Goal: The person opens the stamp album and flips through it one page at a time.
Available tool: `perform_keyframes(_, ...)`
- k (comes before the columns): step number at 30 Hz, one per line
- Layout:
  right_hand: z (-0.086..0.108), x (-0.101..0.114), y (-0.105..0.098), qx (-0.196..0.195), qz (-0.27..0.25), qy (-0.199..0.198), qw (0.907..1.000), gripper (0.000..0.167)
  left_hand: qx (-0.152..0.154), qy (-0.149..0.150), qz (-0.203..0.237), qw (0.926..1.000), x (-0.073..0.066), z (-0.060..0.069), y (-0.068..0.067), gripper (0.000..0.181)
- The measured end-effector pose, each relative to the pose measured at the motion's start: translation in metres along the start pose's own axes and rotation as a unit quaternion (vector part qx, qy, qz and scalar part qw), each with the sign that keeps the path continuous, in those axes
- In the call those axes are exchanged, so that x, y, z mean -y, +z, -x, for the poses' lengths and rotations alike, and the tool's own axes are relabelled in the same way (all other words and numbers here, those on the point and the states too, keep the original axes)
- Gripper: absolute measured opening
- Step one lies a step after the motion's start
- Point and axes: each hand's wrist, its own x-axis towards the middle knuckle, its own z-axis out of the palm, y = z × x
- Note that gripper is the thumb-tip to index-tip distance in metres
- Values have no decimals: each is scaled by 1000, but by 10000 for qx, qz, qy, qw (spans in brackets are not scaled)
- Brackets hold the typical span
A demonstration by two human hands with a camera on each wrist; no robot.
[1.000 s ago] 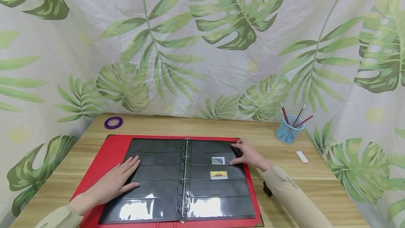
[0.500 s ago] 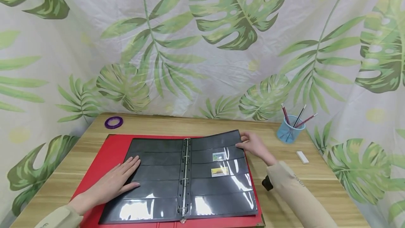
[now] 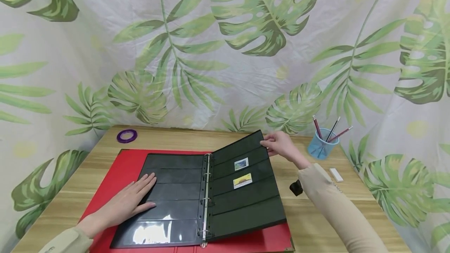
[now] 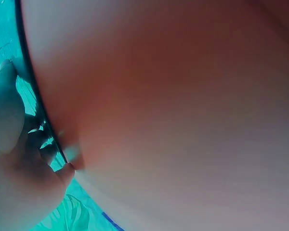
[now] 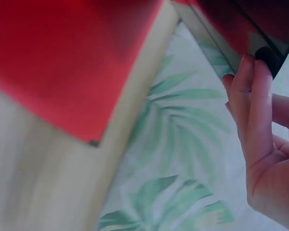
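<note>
A red ring-binder stamp album (image 3: 114, 171) lies spread on the table, its metal rings (image 3: 206, 202) in the middle. My right hand (image 3: 282, 146) pinches the upper outer corner of the right black pocket page (image 3: 246, 206), which is tilted up off the red cover. Two stamps sit in this page's pockets: a blue-green stamp (image 3: 241, 164) above a yellow stamp (image 3: 242, 181). In the right wrist view, fingers (image 5: 260, 106) press against the lifted page (image 5: 226, 29). My left hand (image 3: 123, 200) lies flat with straight fingers on the edge of the left black page (image 3: 175, 192); its wrist view is mostly blurred.
A purple tape roll (image 3: 127, 136) lies at the back left. At the right stand a light blue mesh cup (image 3: 322, 148) with pencils and, in front of it, a white eraser (image 3: 336, 175). A small black object (image 3: 296, 187) is beside my right sleeve. Leaf-patterned cloth hangs behind.
My right hand has taken hold of the right page's upper corner and raised it, tilting the page with its stamps up from the cover. The left hand has stayed still.
</note>
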Motion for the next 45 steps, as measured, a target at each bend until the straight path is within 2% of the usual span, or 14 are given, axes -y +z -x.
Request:
perform_keyframes(10, -7, 55, -10, 241, -101, -159, 9995, 38, -15, -15, 53, 10000, 0, -1, -1, 84)
perform_keyframes(16, -12, 80, -6, 427, -264, -171, 9986, 33, -139, 104, -4, 9998, -1, -1, -2, 83)
perform_keyframes(20, -14, 92, -2, 502, -372, -206, 9978, 33, -84, 142, 119, 9998, -1, -1, -4, 82)
perform_keyframes(24, -18, 102, 4, 539, -467, -209, 9972, 38, 90, 144, 271, 9995, -2, -4, -11, 83)
perform_keyframes(27, -20, 108, 8, 549, -550, -208, 9968, 40, 96, 121, 517, 9985, -10, -10, -22, 83)
perform_keyframes(31, -22, 116, 13, 510, -570, -248, 9968, 38, -71, -69, 1033, 9946, -38, -28, -44, 77)
perform_keyframes(33, -24, 120, 16, 491, -616, -266, 9965, 35, -203, -164, 1292, 9913, -60, -40, -59, 72)
perform_keyframes(37, -28, 126, 23, 466, -764, -255, 9957, 34, -398, -97, 1785, 9831, -105, -62, -91, 64)
perform_keyframes(41, -32, 132, 31, 418, -841, -266, 9952, 34, -218, -178, 2235, 9743, -140, -86, -120, 62)
perform_keyframes(45, -34, 137, 40, 399, -937, -325, 9943, 32, 204, -524, 2852, 9568, -161, -108, -138, 68)
